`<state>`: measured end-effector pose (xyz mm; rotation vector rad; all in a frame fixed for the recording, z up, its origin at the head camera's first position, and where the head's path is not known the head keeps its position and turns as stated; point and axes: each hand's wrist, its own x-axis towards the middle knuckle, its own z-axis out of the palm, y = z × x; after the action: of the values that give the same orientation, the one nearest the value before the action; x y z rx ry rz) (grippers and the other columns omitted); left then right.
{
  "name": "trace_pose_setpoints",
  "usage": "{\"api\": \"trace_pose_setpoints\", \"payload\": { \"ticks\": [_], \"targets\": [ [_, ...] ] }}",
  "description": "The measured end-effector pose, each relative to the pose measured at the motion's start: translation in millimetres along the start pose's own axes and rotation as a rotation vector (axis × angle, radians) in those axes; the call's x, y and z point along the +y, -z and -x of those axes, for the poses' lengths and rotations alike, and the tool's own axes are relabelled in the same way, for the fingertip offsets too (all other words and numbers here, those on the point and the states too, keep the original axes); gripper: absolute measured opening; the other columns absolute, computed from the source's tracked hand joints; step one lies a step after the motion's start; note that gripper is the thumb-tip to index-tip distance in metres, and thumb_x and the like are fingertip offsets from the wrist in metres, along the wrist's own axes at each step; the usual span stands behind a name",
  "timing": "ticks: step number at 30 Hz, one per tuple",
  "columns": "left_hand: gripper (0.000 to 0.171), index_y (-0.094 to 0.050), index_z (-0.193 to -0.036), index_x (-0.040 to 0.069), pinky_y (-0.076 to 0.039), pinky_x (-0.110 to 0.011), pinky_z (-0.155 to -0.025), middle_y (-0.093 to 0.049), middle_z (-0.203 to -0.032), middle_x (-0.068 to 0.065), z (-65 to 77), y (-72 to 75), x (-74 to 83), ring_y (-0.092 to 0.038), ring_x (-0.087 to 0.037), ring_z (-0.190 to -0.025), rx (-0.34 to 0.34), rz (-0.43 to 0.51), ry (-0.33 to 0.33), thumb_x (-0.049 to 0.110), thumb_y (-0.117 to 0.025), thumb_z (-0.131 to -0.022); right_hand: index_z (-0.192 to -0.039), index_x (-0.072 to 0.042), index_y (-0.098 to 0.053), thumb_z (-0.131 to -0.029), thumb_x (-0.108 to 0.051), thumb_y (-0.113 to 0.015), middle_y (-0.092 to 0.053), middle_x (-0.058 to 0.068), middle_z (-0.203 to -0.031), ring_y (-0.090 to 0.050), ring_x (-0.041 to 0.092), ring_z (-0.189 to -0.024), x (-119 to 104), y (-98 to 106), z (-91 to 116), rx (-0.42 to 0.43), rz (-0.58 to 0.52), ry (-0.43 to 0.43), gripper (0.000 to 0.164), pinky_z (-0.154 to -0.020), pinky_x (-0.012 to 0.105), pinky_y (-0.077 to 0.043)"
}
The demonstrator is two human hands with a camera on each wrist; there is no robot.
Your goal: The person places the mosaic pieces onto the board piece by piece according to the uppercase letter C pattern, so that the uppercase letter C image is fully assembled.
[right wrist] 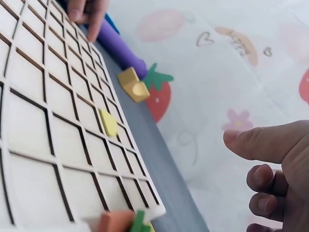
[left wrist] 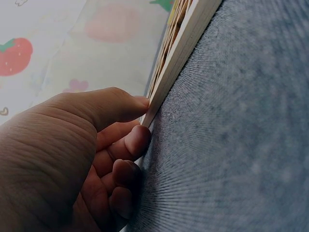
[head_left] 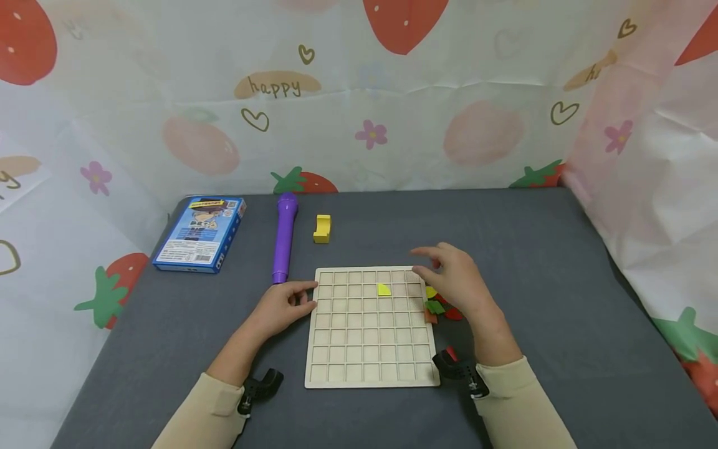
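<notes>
A pale wooden grid board lies flat on the table, and a small yellow piece with a curved side sits in its upper part. My left hand touches the board's left edge with thumb and index fingertips; in the left wrist view the thumb meets the board's side. Above the board's upper right corner hovers my right hand, thumb and index finger apart with no thing visible between them. Below it, beside the board, lie small green pieces, red pieces, an orange piece and a yellow one.
A blue box lies at the back left. Right of it is a purple microphone-shaped stick, its near end close to my left hand. A yellow notched block stands behind the board. Strawberry-printed cloth hangs along the back and sides.
</notes>
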<state>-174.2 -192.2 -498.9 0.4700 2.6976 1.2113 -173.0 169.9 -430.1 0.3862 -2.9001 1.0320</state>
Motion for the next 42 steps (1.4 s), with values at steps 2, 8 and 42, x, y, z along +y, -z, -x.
{"api": "trace_pose_setpoints", "payload": {
  "ticks": [2,8,42],
  "targets": [
    [0.039,-0.070,-0.130,0.002,-0.040,-0.030,-0.059,-0.059,-0.076,0.003,0.4,0.3,0.4,-0.049,-0.015,-0.062,0.000,-0.001,-0.001,0.014,-0.075,-0.093,-0.133,-0.011,-0.071,-0.097,-0.019,-0.074,-0.049,0.004,-0.083,-0.043,0.022,-0.070,7,4,0,-0.006,-0.018,-0.018,0.037,-0.062,0.038,-0.037],
    [0.038,-0.070,-0.130,0.002,-0.039,-0.029,-0.058,-0.058,-0.075,0.003,1.0,0.4,-0.8,-0.049,-0.014,-0.062,0.004,-0.009,-0.009,0.014,-0.075,-0.093,-0.135,-0.008,-0.068,-0.098,-0.018,-0.072,-0.048,0.006,-0.085,-0.045,0.024,-0.077,29,14,2,-0.036,-0.077,-0.059,0.038,-0.067,0.040,-0.038],
    [0.038,-0.071,-0.129,0.002,-0.039,-0.030,-0.058,-0.058,-0.075,0.004,0.3,0.4,-0.4,-0.048,-0.014,-0.061,0.007,-0.006,-0.012,0.014,-0.076,-0.093,-0.094,-0.004,-0.070,-0.084,-0.016,-0.084,-0.060,0.004,-0.078,-0.051,0.019,-0.068,69,9,5,-0.346,-0.130,-0.290,0.021,-0.063,0.034,-0.041]
  ]
}}
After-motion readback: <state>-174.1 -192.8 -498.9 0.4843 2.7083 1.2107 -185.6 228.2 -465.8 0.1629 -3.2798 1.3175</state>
